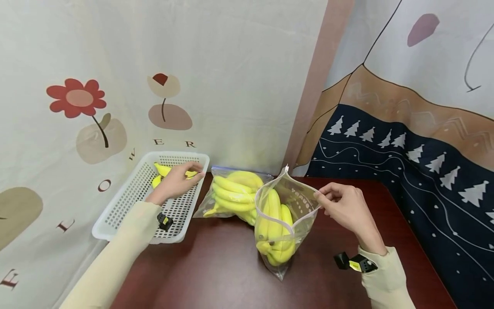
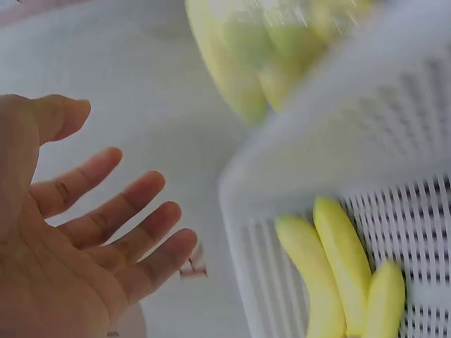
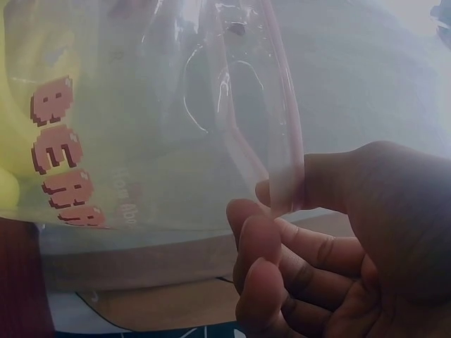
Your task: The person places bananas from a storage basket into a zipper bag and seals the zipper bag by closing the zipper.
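Note:
My right hand [image 1: 347, 209] pinches the upper right corner of a clear zip bag [image 1: 305, 219] between thumb and fingers. The bag's mouth gapes, and a bunch of bananas [image 1: 275, 231] stands inside it. Red block lettering on the plastic shows in the right wrist view. Over the white plastic basket [image 1: 135, 214] hovers my left hand [image 1: 179, 182], its fingers spread and relaxed with nothing held, as the left wrist view [image 2: 91, 232] confirms. In the basket lie several bananas [image 2: 345, 274], partly hidden by the left hand in the head view.
A second zip bag [image 1: 233, 191], full of bananas and with a blue zip edge, lies between the basket and the held bag. All stand on a dark red-brown table [image 1: 216, 266]. Printed curtains [image 1: 239, 86] rise directly behind and along the right side.

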{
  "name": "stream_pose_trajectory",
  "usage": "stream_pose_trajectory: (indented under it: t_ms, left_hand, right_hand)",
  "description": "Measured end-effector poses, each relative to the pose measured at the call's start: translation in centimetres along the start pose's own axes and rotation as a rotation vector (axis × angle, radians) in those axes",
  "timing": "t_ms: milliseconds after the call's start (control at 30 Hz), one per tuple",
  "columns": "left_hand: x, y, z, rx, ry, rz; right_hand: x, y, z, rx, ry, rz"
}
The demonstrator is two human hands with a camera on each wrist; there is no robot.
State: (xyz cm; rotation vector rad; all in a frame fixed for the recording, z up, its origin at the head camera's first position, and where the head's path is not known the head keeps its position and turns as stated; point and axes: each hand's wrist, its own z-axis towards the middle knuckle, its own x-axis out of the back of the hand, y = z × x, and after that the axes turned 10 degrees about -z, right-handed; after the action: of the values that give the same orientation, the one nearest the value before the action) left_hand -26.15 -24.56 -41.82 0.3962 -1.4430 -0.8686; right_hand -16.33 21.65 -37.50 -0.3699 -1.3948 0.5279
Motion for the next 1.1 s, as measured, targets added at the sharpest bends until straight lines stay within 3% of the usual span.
stream_pose_trajectory:
  t_ms: [600, 833, 1100]
  left_hand:
    - [3.2, -10.0, 0.3, 0.131, -0.098, 0.235]
    - [3.9, -12.5, 0.3, 0.157, -0.163, 0.3]
    - [3.7, -14.1, 0.7, 0.311, -0.232, 0.399]
  right_hand:
    - [0.0, 0.1, -0.1, 0.01, -0.015, 0.023]
    - [0.0, 0.2, -0.1, 0.013, -0.008, 0.021]
    - [-0.1, 0.1, -0.1, 0.015, -0.006, 0.019]
